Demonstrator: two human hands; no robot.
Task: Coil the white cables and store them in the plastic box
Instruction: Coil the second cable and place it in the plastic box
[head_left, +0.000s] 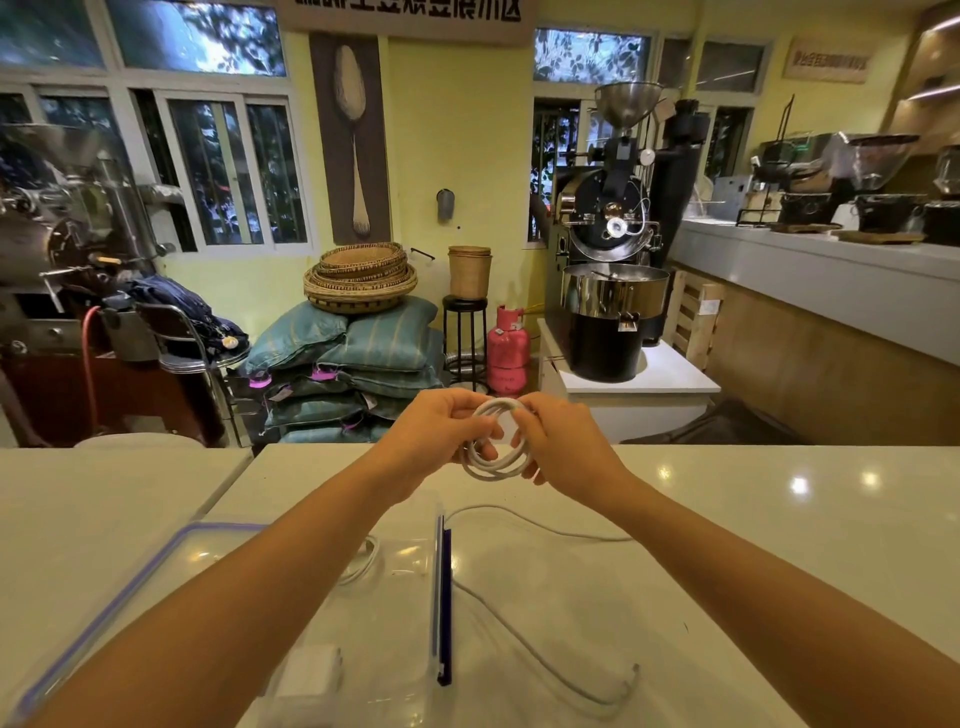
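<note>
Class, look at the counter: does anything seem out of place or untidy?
Yes. One white cable lies loose and uncoiled on the counter, outside the plastic box, while both hands hold a coiled cable.

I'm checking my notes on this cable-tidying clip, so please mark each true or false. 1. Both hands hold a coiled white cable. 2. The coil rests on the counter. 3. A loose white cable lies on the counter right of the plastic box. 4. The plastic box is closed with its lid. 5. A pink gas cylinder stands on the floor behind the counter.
1. True: the left hand and right hand grip the coiled white cable.
2. False: it is held up above the counter.
3. True: the loose white cable lies beside the plastic box.
4. False: it is open.
5. True: the pink gas cylinder.
</note>
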